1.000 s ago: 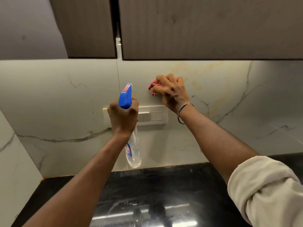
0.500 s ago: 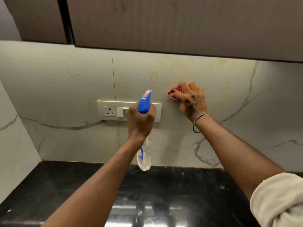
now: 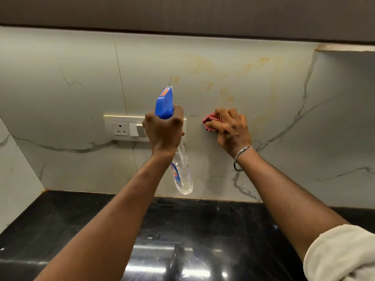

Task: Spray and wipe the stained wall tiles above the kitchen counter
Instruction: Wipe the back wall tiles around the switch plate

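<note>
Wall tiles point(image 3: 253, 82): yellow stains above the black bench point(image 3: 60, 216).
Spray bottle point(image 3: 165, 104): left hand point(image 3: 163, 130) fingers wrapped; aim nozzle high, clear of socket plate point(image 3: 121, 127).
Red cloth point(image 3: 211, 122): bunched in right hand point(image 3: 231, 129), pressed below stains; wipe upward firmly.

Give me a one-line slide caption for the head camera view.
Left hand aims a spray bottle at yellow-stained tiles; right hand presses a red cloth to them.

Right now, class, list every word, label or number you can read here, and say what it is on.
Nothing reads clearly.
Spray bottle: blue and red label, letters too blurred.
Bottle's blue trigger head: orange sticker, print unreadable.
Socket panel: no markings visible.
</note>
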